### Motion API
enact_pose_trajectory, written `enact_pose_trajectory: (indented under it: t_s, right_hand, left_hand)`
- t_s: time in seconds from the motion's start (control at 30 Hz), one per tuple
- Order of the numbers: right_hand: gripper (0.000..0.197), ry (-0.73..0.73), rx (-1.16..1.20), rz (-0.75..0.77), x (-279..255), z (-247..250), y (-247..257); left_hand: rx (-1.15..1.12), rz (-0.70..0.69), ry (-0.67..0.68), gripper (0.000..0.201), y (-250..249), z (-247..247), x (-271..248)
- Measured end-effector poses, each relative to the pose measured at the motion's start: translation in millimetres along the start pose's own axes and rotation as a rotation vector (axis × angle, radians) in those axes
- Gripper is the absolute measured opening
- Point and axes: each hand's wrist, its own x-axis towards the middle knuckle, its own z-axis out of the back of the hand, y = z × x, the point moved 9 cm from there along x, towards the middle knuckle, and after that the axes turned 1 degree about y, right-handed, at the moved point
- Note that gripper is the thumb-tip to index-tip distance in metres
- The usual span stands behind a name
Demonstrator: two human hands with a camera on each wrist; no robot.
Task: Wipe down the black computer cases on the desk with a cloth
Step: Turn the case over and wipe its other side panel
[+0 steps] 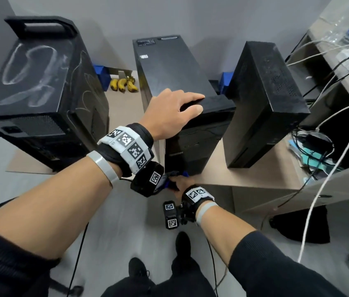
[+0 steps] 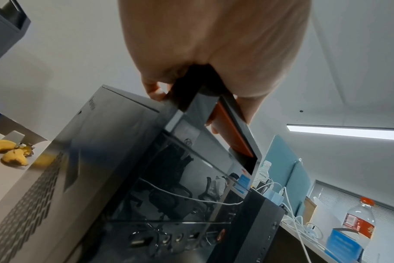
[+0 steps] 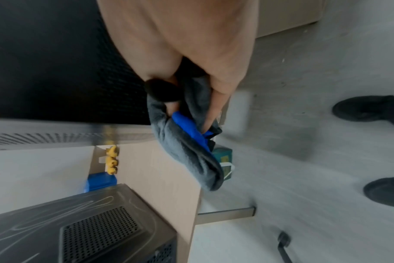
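Three black computer cases stand on the desk [image 1: 255,176]: a big smeared one [image 1: 38,82] at the left, a middle tower [image 1: 169,67] and a right case [image 1: 266,93]. My left hand [image 1: 199,103] grips the middle tower's top front edge, fingers over the top and thumb on the front; the left wrist view shows the fingers [image 2: 155,90] curled round that lip of the tower [image 2: 124,160]. My right hand [image 1: 178,181] is low at the tower's front foot, holding a bunched grey and blue cloth [image 3: 187,142] at the desk edge.
Bananas [image 1: 124,83] and blue boxes [image 1: 102,73] lie behind the cases by the wall. White and black cables [image 1: 319,103] hang over a cluttered shelf at the right. A water bottle [image 2: 360,220] stands there. My shoes [image 1: 182,243] are on the grey floor below.
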Motion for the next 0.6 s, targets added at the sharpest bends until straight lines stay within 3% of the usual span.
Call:
enact_pose_trajectory:
  t_s: [0.1, 0.23, 0.4, 0.5, 0.6]
  right_hand:
    - [0.015, 0.068, 0.013, -0.011, 2, -4, -6]
    - [0.030, 0.150, 0.115, 0.069, -6, -9, 7]
    - [0.053, -0.049, -0.042, 0.054, 12, 9, -6]
    - [0.043, -0.018, -0.014, 0.091, -6, 5, 7]
    - [0.030, 0.165, 0.038, 0.199, -45, -5, 48]
  left_hand:
    - [0.004, 0.001, 0.001, 0.058, 0, 0, 1]
    - [-0.003, 0.004, 0.005, 0.057, 0, 1, -2]
    - [-0.005, 0.016, 0.000, 0.059, -2, 2, -3]
    - [0.000, 0.012, -0.003, 0.059, -3, 3, -2]
    - [0.016, 0.027, 0.012, 0.060, -4, 3, -3]
